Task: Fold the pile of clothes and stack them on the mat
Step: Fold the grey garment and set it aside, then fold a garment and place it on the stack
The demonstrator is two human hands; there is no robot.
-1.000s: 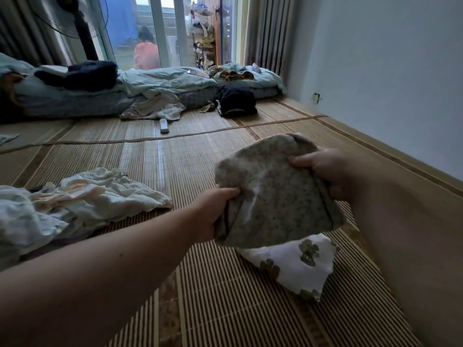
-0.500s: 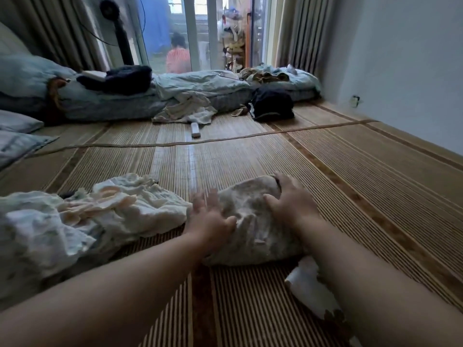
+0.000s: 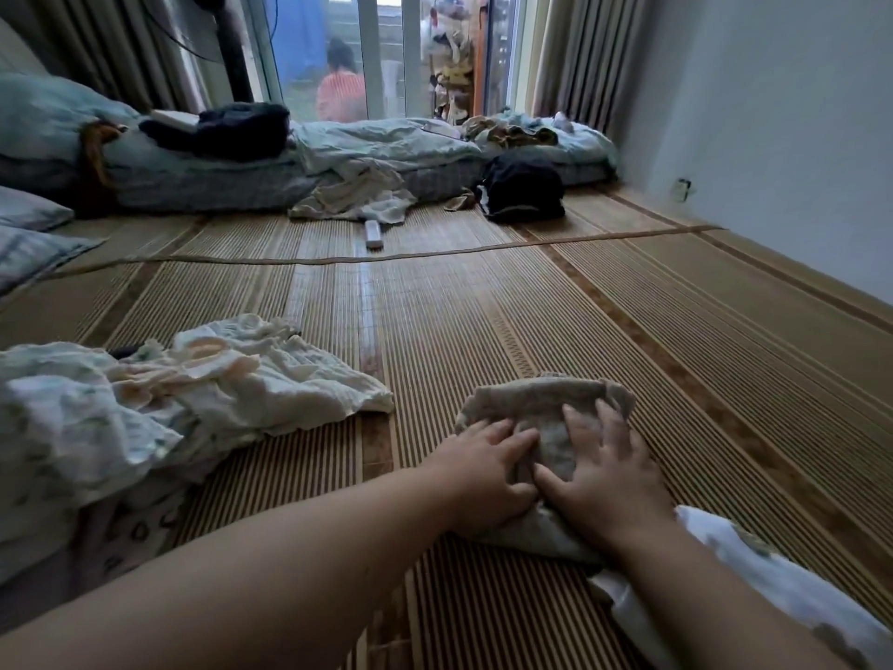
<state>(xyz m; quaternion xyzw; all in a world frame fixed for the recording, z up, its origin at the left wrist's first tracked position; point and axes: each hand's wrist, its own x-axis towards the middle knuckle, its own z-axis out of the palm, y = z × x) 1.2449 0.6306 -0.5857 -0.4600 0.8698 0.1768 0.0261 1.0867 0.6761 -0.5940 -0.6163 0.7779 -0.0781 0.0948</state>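
The folded garment (image 3: 546,403), held in the air a second ago, now lies on the mat (image 3: 483,307), near centre. We press it flat with the left hand (image 3: 488,471) and right hand (image 3: 604,471), fingers spread, gripping nothing. We judge this item finished. The unfolded pile (image 3: 193,394) remains at left.

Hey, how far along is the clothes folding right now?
Done, apparently: a white leaf-print piece lies on the mat. In hand: left hand and right hand press flat on a folded beige garment. Left: the rumpled pile beside them is unfolded.
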